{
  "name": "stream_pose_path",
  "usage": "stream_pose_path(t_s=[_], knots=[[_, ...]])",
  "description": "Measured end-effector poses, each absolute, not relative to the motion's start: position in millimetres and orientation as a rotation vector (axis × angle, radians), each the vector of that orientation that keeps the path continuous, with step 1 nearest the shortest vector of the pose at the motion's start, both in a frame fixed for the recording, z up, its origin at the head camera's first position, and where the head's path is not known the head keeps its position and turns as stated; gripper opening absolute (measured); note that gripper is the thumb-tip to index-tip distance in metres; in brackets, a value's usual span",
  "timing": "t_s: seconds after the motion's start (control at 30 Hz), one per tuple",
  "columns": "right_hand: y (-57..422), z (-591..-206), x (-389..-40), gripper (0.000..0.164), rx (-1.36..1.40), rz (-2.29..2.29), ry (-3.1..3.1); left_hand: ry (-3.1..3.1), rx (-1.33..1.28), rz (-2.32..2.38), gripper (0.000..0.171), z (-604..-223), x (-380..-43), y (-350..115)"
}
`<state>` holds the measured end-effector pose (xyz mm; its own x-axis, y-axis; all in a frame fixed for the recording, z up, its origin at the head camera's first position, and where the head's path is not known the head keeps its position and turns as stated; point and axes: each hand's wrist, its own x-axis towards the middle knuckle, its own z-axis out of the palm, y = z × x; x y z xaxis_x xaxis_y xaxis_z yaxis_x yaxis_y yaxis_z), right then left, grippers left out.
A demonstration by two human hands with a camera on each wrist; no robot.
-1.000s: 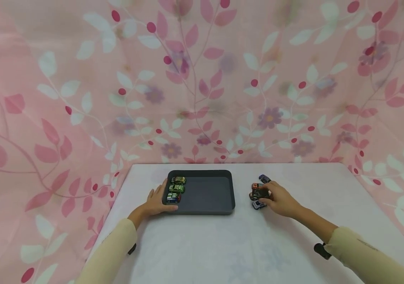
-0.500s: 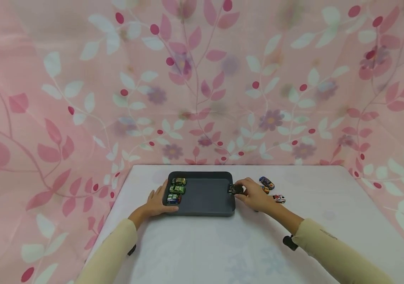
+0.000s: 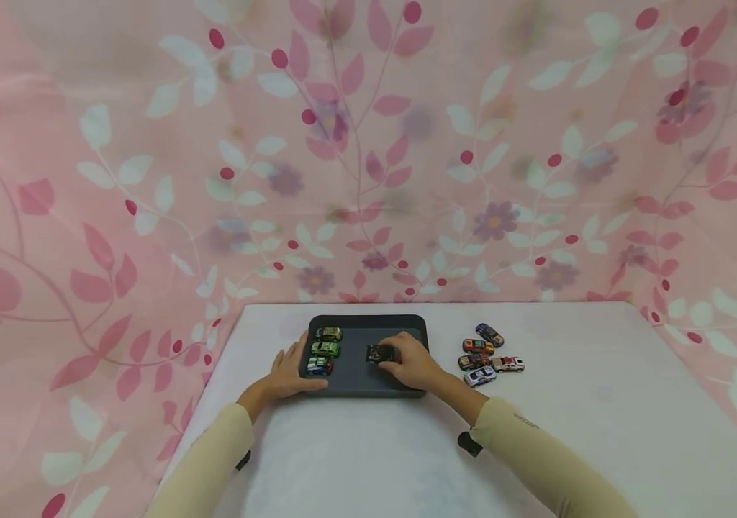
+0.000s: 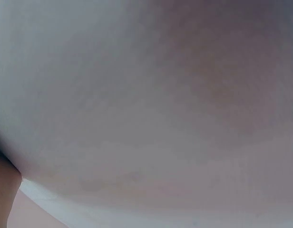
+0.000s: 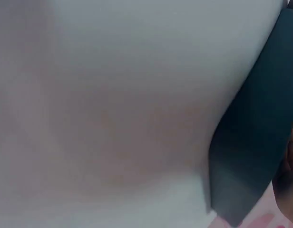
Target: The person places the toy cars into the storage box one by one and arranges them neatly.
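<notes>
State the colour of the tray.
The tray is dark grey; the head view shows it best.

I log remotely: 1 white table (image 3: 355, 460); on it, 1 dark tray (image 3: 357, 374), 5 toy cars (image 3: 475, 361) right of tray.

A pink backdrop (image 3: 401, 169) printed with pale leaves, purple flowers and crimson dots rises behind and beside a flat white surface (image 3: 355, 446). The light is soft.
</notes>
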<state>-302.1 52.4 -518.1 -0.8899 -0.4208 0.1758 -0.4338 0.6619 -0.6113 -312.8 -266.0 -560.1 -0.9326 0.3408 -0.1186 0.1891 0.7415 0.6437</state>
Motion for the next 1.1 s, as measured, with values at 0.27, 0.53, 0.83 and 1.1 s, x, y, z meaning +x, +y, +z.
stream_pose_path(t_s=[0.27, 0.53, 0.83, 1.1], knots=[[28, -526, -314, 0.036, 0.712, 1.143, -2.911, 2.740, 0.431, 0.946, 0.130, -558, -331, -256], [17, -529, -326, 0.037, 0.555, 1.269, -2.962, 2.773, 0.431, 0.923, 0.130, -550, -337, -261], [6, -531, -329, 0.036, 0.481, 1.336, -2.922, 2.786, 0.462, 0.957, 0.124, -556, -333, -271], [6, -550, -312, 0.031, 0.352, 1.611, -2.899, 2.756, 0.493, 0.990, 0.124, -570, -314, -267]])
